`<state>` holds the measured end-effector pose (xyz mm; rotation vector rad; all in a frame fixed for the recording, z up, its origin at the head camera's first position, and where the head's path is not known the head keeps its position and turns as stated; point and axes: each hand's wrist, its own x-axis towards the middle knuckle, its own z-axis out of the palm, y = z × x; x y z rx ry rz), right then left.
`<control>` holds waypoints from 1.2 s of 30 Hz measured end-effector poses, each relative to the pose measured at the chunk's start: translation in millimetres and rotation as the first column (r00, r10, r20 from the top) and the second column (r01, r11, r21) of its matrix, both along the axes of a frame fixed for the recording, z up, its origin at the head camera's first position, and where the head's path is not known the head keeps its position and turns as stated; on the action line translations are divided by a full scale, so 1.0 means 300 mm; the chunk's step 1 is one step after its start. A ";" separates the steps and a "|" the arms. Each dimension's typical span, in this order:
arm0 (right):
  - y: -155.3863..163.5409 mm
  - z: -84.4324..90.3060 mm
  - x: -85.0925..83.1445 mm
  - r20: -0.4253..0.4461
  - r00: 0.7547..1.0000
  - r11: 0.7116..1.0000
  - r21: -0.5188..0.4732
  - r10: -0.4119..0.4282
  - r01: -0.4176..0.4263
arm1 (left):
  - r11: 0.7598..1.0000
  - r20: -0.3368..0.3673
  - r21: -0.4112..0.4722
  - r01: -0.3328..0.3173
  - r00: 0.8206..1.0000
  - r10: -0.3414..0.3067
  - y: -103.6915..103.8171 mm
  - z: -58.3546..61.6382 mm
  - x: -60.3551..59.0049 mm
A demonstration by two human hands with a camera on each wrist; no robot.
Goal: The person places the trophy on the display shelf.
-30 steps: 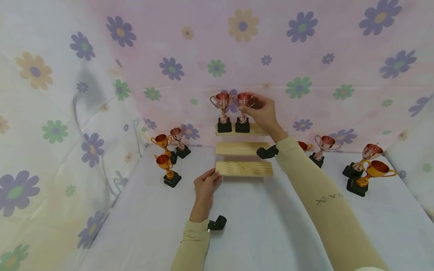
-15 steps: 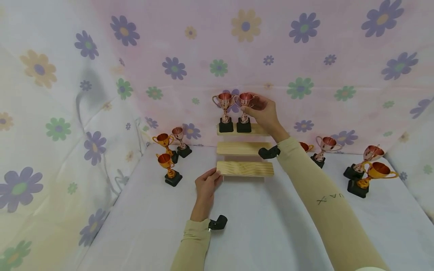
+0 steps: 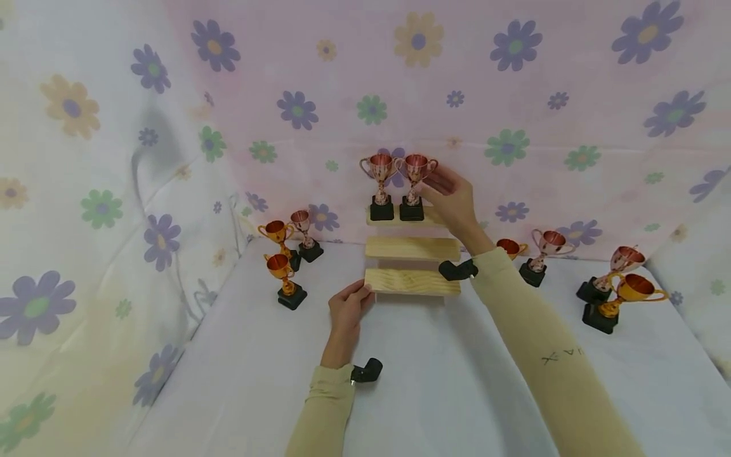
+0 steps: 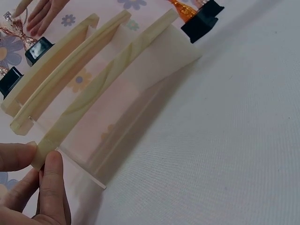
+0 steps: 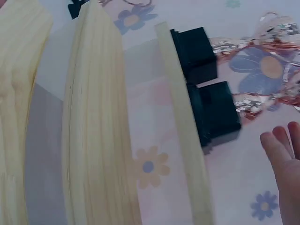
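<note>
My left hand [image 3: 344, 314] pinches the lowest board [image 3: 412, 282] of three; my right hand [image 3: 455, 203], thumb and fingers apart, is beside two rose-gold trophies [image 3: 381, 168] on the top board [image 3: 432, 218]. Three trophies [image 3: 280, 265] stand left, four trophies [image 3: 551, 242] right.

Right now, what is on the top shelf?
Two upright copper trophies; their black bases cover the shelf beneath. In the head view, the right hand covers its right end.

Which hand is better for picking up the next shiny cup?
Probably the right hand: it looks empty, and more cups stand on its side. The left hand pinches the bottom shelf, so using it would mean letting go.
</note>
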<state>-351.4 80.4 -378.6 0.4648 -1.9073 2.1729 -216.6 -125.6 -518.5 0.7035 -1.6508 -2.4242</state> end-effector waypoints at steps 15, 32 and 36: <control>0.321 -0.036 0.297 -0.309 0.842 0.889 -0.029 -0.442 0.456 | 1.000 0.014 -0.011 -0.018 1.000 0.018 0.003 0.007 -0.014; 0.356 -0.249 0.384 -0.283 0.710 0.727 0.060 -0.645 0.685 | 1.000 0.032 -0.009 -0.009 0.999 0.009 0.006 0.002 -0.004; 0.364 -0.280 0.384 -0.286 0.728 0.741 0.082 -0.623 0.666 | 1.000 0.029 -0.010 -0.006 1.000 0.007 0.010 0.002 -0.002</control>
